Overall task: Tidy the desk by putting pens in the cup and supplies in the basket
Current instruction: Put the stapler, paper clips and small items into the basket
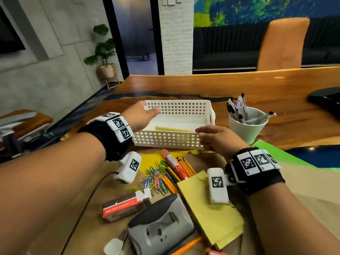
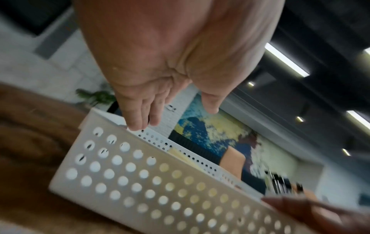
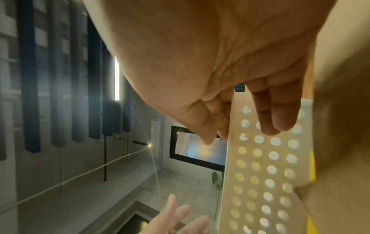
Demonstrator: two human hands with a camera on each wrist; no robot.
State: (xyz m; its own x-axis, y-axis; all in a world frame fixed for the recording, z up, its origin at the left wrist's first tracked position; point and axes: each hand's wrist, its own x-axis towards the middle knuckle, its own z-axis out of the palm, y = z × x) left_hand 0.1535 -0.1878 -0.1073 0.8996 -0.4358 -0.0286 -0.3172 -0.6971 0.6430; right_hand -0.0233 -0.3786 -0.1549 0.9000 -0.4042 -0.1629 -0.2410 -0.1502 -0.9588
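A white perforated basket (image 1: 184,142) stands mid-desk with a flat yellow strip (image 1: 173,129) lying inside it. My left hand (image 1: 152,111) hovers over the basket's left end, fingers straight and empty; in the left wrist view the fingertips (image 2: 138,125) sit just above the rim of the basket (image 2: 160,194). At the near right corner, my right hand (image 1: 201,136) lies on the wall. Its fingers (image 3: 278,120) are straight on the outer face of the basket (image 3: 264,174), and the thumb is by the rim. A white cup (image 1: 248,129) holding several pens stands to the right.
In front of the basket lie coloured paper clips (image 1: 154,178), pencils (image 1: 184,167), a red glue stick (image 1: 174,165), a yellow pad (image 1: 211,212), a grey hole punch (image 1: 160,225), a staple box (image 1: 121,207) and an orange pencil (image 1: 185,245). Green paper (image 1: 272,151) lies to the right.
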